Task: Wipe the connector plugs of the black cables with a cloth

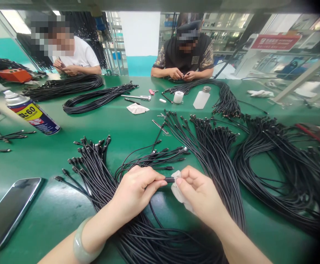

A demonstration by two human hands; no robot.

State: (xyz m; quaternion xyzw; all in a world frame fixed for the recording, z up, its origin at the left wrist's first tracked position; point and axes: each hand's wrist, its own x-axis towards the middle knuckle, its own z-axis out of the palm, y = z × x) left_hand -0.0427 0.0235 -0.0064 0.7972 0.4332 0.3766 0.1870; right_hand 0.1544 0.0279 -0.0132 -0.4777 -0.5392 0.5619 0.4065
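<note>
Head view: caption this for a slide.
Left hand pinches a black cable plug, right hand a white cloth, over bundled cables.

Desk [50,209]: green top | near-left: smartphone [10,214], flat | left: aerosol can [32,113], on side | centre-right: black cable bundles [212,157]

The spray can [32,113] lying on the tabletop [47,161] reads "NL-60" in black on its yellow label, while far to its right a red sign [275,42] shows white lettering too blurred to read.

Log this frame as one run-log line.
left hand: pinches black cable plug | right hand: white cloth against plug | beside: black cable bundles on green bench
</note>
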